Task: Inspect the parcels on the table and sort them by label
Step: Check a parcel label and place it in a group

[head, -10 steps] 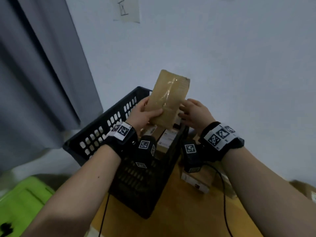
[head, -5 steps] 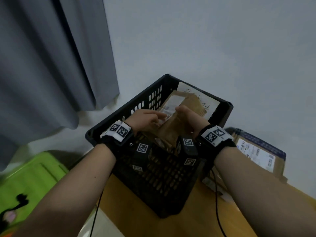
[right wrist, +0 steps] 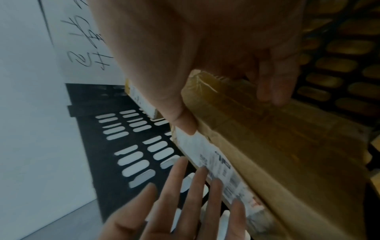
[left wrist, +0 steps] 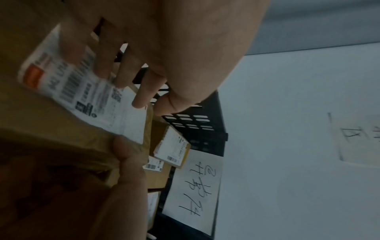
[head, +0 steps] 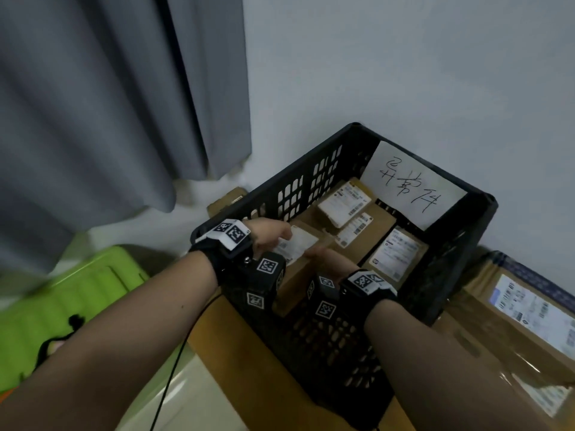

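Both hands are down inside the black slotted crate (head: 314,178), which stands on the wooden bench (head: 224,346) near its far left corner, close to the wall. The brown parcel (head: 298,275) lies tilted in the crate's near left part, its white shipping label (head: 297,247) facing up.

The right hand (head: 329,259) has its grip on the parcel's right edge: in the right wrist view the thumb (right wrist: 180,113) lies along the top edge by the label and the fingers (right wrist: 273,84) curl over the cardboard side. The left hand (head: 270,236) has its grip released, with straight, spread fingers (left wrist: 107,53) lying across the label; whether they press on it or only hover just above it cannot be told.

Little room is left round the parcel. Its left edge sits just beside the crate's slotted left wall, and the near wall is close under the wrists. Farther in, three other labelled parcels (head: 345,202) fill the floor up to the handwritten paper sign (head: 410,185) on the crate's far wall. The crate is open above.

To the right of the crate, a large taped box (head: 522,325) stands on the bench near the crate's right wall. Off the bench's left edge lie a green container (head: 71,303) and a grey curtain (head: 109,104).
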